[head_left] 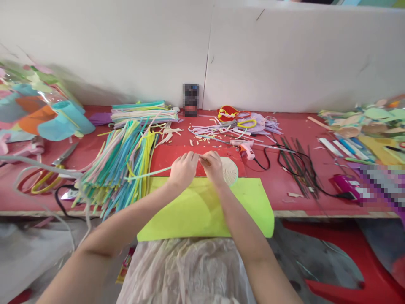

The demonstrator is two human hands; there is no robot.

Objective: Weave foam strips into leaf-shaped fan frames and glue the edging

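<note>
Both hands up front, mid-table, fingertips meeting! L hand [183, 171] is closed on a slim pale green fuzzy strip [155, 172], its free end poking out L twd the big pile. R hand [212, 169] has its fingers bent in, right at the L fingertips; can't tell if they grip the strip's other end, it's hidden. Just beside the R hand, partly covered by it: a round cream coiled disc w/ pale green rim [232, 172], lying on a flat red board [161, 156]. Nearer the body, a bright yellow-green sheet [202, 211] hangs over the table edge under the forearms. To the L, a loose heap of pastel fuzzy sticks [110, 164], blue, yellow, pink. Beyond the board, slightly R, a pink-and-white glue gun [247, 148] w/ black cord; behind it, yellow-handled scissors [247, 123]. Further R, thin dark green stems [292, 164] on the red tabletop [319, 169].
</note>
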